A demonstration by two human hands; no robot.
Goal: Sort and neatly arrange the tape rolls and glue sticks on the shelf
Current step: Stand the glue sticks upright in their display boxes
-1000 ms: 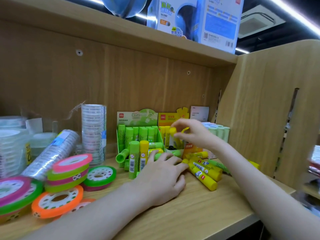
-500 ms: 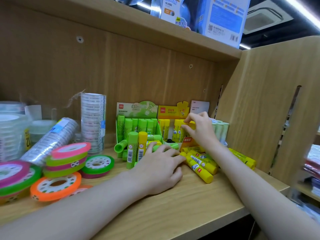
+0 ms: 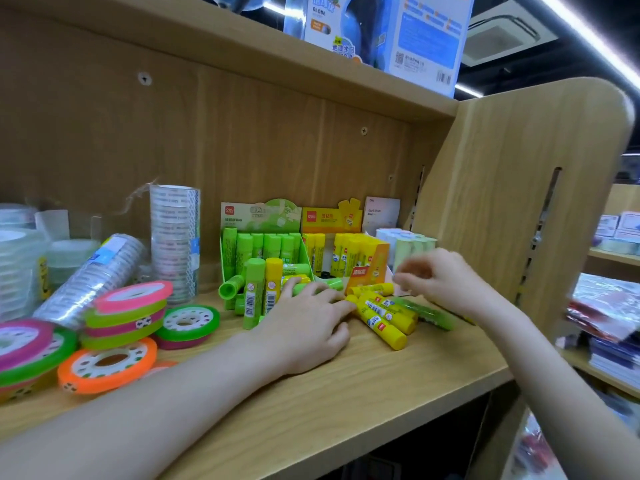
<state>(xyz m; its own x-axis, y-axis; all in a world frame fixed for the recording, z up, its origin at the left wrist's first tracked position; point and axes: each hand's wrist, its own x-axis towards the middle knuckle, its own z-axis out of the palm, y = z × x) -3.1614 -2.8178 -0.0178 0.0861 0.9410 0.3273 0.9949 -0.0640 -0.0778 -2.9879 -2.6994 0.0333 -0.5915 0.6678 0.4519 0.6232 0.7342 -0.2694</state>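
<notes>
My left hand (image 3: 308, 320) lies flat on the shelf board (image 3: 346, 393), its fingertips touching a lying green glue stick and the loose yellow glue sticks (image 3: 381, 317). Blurred, my right hand (image 3: 440, 278) hovers just right of the yellow display box (image 3: 367, 268), fingers loosely curled with nothing seen in them. Yellow sticks (image 3: 349, 251) stand in that box, and green sticks (image 3: 273, 245) in the green display box (image 3: 263, 220). One green stick (image 3: 252, 292) and one yellow stick (image 3: 272, 285) stand loose in front. Coloured tape rolls (image 3: 128, 313) and an orange roll (image 3: 107, 365) lie at left.
Clear tape stacks stand (image 3: 175, 237) and lie (image 3: 93, 275) behind the coloured rolls, with plastic containers (image 3: 17, 258) at far left. Pale glue sticks (image 3: 412, 244) stand by the wooden side panel (image 3: 502, 202). Globe boxes (image 3: 381, 29) sit on the upper shelf.
My right hand has let go of the yellow stick at the yellow box and drawn back to the right and down. My left hand stays on the shelf.
</notes>
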